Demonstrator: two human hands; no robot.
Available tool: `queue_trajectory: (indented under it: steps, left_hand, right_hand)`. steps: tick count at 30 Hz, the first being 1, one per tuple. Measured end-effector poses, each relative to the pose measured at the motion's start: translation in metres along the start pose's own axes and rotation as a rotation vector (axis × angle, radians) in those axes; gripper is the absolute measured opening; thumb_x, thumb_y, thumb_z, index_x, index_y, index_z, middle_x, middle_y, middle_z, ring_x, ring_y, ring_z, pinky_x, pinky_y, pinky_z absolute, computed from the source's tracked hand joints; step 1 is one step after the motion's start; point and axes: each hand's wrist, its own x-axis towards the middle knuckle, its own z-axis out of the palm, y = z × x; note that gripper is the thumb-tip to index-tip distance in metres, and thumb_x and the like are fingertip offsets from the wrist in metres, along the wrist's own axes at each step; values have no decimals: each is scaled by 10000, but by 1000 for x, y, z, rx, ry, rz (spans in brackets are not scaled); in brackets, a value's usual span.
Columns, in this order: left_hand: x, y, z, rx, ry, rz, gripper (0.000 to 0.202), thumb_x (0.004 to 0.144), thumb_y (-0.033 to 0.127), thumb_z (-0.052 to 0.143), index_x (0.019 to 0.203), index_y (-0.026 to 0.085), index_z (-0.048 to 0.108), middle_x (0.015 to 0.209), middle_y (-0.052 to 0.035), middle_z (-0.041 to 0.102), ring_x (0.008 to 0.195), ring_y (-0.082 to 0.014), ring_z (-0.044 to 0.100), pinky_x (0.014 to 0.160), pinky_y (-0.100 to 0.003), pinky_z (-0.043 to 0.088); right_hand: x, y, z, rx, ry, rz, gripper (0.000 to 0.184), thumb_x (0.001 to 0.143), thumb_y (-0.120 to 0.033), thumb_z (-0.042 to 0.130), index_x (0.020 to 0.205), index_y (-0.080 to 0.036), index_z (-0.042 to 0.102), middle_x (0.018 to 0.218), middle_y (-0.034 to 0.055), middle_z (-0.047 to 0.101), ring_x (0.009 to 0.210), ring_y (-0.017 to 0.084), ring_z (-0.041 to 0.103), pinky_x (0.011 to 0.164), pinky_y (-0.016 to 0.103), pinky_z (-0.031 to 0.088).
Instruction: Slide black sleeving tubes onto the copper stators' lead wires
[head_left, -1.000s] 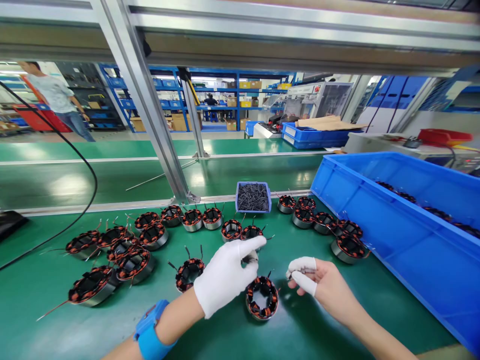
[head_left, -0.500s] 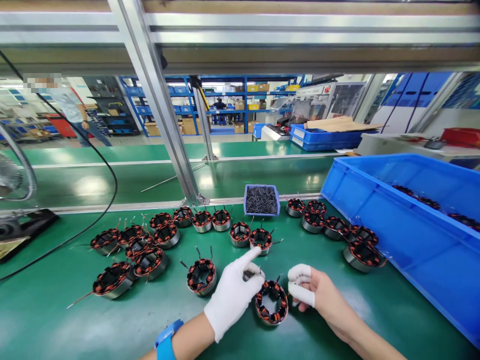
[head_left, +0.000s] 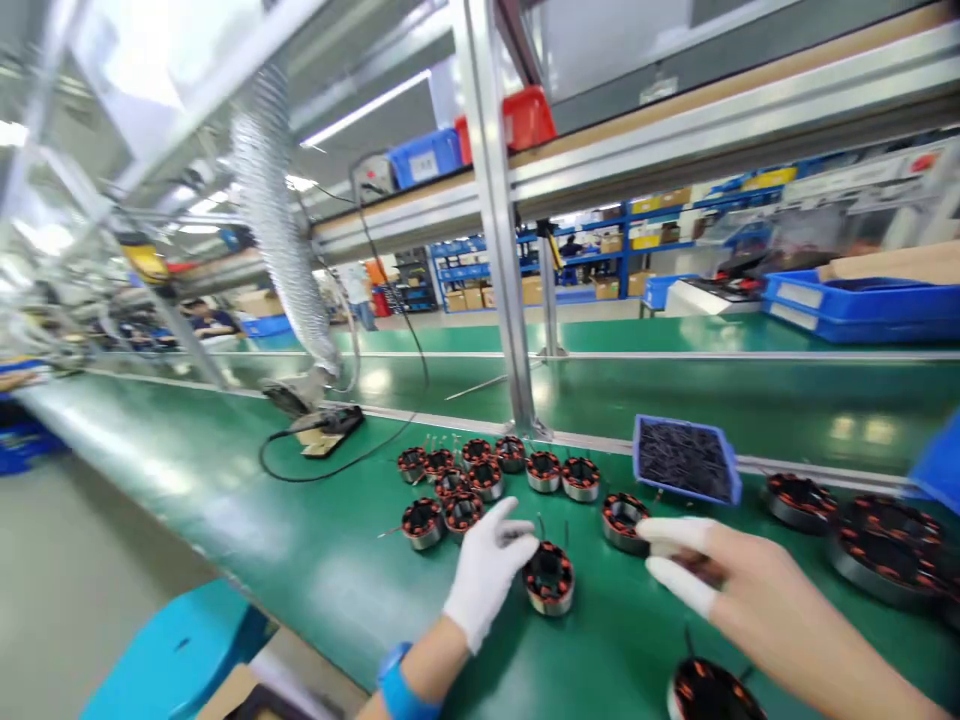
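My left hand (head_left: 489, 572), in a white glove with a blue wristband (head_left: 401, 690), rests on the green table (head_left: 315, 560). Its index finger is stretched out and the other fingers are curled against the left side of a copper-wound stator (head_left: 550, 579) with upright leads. My right hand (head_left: 750, 595) is bare except for white cots on the thumb and index finger. It hovers, blurred, right of that stator and above another stator (head_left: 709, 692) at the bottom edge. Whether anything is between its fingertips cannot be made out.
Several more stators lie in a cluster (head_left: 465, 485), with others at the right (head_left: 885, 535). A small blue tray of black pieces (head_left: 686, 458) sits behind. An aluminium post (head_left: 499, 220), a ribbed hose (head_left: 277, 220), a cabled black device (head_left: 322, 425) and a blue bin corner (head_left: 937, 465) surround them.
The view has swung left and tilted, showing the long table and aisle. My left hand now sits at a stator's left side. My right hand has lifted and spread wider.
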Motion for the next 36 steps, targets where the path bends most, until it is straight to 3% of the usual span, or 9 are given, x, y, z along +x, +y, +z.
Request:
queue_trajectory:
  steps: [4,8,13,20,26,29,32,34,36]
  left_hand:
    - [8,-10,7,-125,-69,-59,606,622,195,631,1185,49,459,889,-120,668,859,-222,601,809,-337,455]
    - [6,-15,4,-190,-97,-71,721,604,223,661,1252,64,388,935,-124,658,885,-229,591,798,-340,454]
    - [11,-11,7,-334,-158,-70,861,565,270,712,1294,55,307,1070,-153,598,929,-218,567,816,-307,440]
    - [19,-3,19,-194,-183,-110,815,573,207,698,1284,55,329,781,-67,666,737,-178,587,729,-298,446]
    - [15,-1,13,-150,-337,-113,814,658,343,640,1317,57,257,925,-113,645,909,-226,561,871,-358,391]
    - [2,-1,3,-112,-423,-67,937,598,298,664,1356,128,139,1266,-162,430,1146,-255,410,961,-354,317]
    - [-13,-4,-6,16,-457,-44,1102,481,97,661,1361,201,7,1364,-138,273,1205,-241,341,984,-334,292]
    - [-18,-6,-6,78,-420,-58,1055,518,64,601,1356,218,-21,1309,-113,354,1151,-209,409,982,-336,300]
    - [-15,-8,2,86,-376,-48,994,574,72,563,1355,211,-36,1253,-100,418,1099,-184,455,973,-331,318]
  right_hand:
    - [64,-38,48,-104,-187,-51,453,656,-123,543,1108,-123,556,892,72,636,694,163,583,653,253,448]
    - [89,-29,77,-98,-306,-3,460,559,36,457,983,-83,591,640,16,641,605,132,578,549,184,408]
    - [84,-22,73,-154,-280,-44,440,546,20,494,948,-103,623,631,15,647,625,141,583,539,184,390]
    - [84,-24,64,-188,-294,3,581,533,-56,614,1104,-153,567,707,10,661,673,162,588,541,200,393]
    - [82,-23,49,-177,-309,21,632,560,-227,692,1165,-151,525,753,39,664,680,191,591,550,231,419]
    - [67,-20,1,-59,-175,-48,523,689,-304,596,1184,-165,499,818,34,657,701,170,590,619,241,437]
    - [26,-17,-43,-38,-30,-23,378,741,-296,530,1100,-181,559,769,11,641,681,158,582,610,229,432]
    - [-13,-14,-46,-193,-106,4,187,731,-275,530,864,-232,653,655,-17,619,584,144,559,536,215,404]
    - [-53,-11,-24,-430,-230,-12,99,639,-186,588,644,-264,648,575,-40,593,530,133,540,520,210,385]
